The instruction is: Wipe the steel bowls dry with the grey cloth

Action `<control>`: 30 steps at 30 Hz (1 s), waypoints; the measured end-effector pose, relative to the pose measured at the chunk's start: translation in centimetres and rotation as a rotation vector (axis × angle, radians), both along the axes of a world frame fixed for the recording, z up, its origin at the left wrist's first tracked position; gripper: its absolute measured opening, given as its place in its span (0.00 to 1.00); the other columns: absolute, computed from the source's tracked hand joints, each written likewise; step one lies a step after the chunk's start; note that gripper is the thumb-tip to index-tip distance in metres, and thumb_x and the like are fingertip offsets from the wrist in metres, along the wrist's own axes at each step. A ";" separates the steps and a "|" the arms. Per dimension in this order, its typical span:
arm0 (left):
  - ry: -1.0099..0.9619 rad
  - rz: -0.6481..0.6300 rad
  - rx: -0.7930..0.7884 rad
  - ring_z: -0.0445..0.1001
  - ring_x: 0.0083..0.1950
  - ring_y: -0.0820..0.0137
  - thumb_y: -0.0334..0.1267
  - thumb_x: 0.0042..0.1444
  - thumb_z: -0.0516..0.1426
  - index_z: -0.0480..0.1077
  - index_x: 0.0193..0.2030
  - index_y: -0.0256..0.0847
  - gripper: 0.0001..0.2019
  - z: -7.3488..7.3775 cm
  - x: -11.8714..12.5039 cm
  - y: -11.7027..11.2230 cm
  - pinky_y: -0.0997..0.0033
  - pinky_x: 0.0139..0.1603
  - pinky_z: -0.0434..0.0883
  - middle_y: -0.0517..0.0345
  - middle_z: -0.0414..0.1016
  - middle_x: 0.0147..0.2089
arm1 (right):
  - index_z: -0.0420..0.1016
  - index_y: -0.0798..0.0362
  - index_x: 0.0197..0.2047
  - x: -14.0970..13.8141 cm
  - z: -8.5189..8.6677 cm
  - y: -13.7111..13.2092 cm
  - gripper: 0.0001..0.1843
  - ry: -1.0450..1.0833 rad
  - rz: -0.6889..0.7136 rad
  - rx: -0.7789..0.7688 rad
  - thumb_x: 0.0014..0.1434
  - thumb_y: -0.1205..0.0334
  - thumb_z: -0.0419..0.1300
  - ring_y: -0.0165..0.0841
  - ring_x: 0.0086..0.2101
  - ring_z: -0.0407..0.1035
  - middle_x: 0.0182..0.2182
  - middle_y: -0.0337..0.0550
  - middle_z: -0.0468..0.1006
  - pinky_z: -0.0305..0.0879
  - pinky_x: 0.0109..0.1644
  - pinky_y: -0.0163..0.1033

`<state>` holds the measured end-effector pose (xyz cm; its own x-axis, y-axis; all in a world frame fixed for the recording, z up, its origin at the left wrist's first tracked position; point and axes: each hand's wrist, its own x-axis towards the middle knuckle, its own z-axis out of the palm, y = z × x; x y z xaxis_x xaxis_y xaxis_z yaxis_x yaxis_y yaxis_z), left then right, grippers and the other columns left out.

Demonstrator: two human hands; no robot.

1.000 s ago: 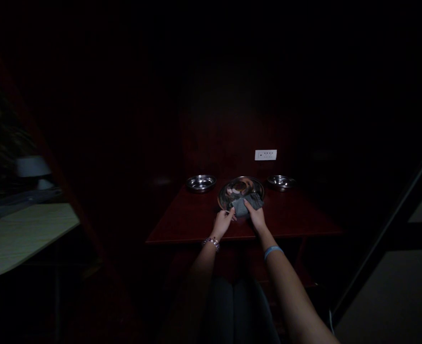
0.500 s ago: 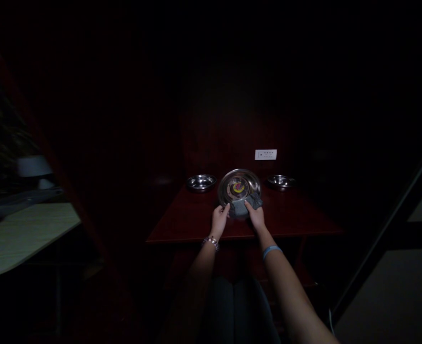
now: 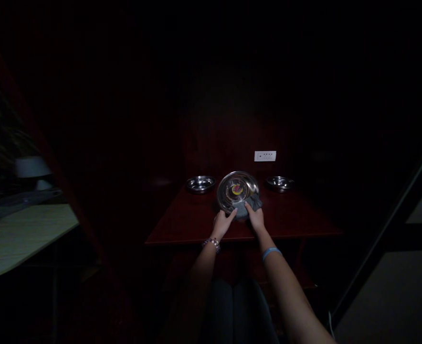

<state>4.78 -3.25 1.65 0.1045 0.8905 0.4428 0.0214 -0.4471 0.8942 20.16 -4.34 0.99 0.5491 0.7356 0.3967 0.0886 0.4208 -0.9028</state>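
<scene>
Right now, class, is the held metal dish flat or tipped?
Tipped: the metal dish looks much rounder than the left bowl and right bowl on the table, and its label faces the camera.

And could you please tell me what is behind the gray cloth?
The tilted metal dish; its round label and upper rim show. The gray cloth hides part of its lower edge, so whatever lies there cannot be seen.

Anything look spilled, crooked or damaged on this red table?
No spill or damage shows in the dimness. Only the middle metal dish tilts, held with a grey cloth by left hand and right hand.
</scene>
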 end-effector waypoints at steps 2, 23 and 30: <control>0.023 -0.015 0.015 0.72 0.58 0.61 0.46 0.52 0.62 0.71 0.51 0.38 0.21 -0.1 0.0 0.1 0.60 0.62 0.63 0.44 0.75 0.56 | 0.76 0.53 0.49 0.0 0.0 0.0 0.24 -0.001 0.014 0.014 0.51 0.50 0.64 0.40 0.49 0.74 0.48 0.48 0.79 0.67 0.57 0.45; -0.317 0.034 -0.016 0.67 0.63 0.62 0.51 0.63 0.49 0.67 0.58 0.37 0.24 1.6 -0.6 -0.4 0.62 0.65 0.61 0.44 0.69 0.61 | 0.76 0.54 0.49 -0.5 0.7 -0.3 0.26 0.001 0.087 0.020 0.48 0.51 0.66 0.41 0.52 0.71 0.51 0.48 0.78 0.61 0.62 0.48; -0.195 -0.059 0.025 0.68 0.62 0.64 0.42 0.53 0.62 0.66 0.58 0.39 0.26 0.9 -0.1 0.0 0.61 0.65 0.61 0.47 0.70 0.61 | 0.75 0.54 0.50 -0.2 0.3 -0.2 0.27 0.040 0.088 0.005 0.48 0.50 0.67 0.41 0.50 0.73 0.49 0.48 0.79 0.65 0.59 0.47</control>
<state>4.70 -3.24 2.55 0.0659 0.8739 0.4816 -0.1779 -0.4646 0.8674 19.92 -4.55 1.33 0.4982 0.7795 0.3797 0.0151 0.4301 -0.9027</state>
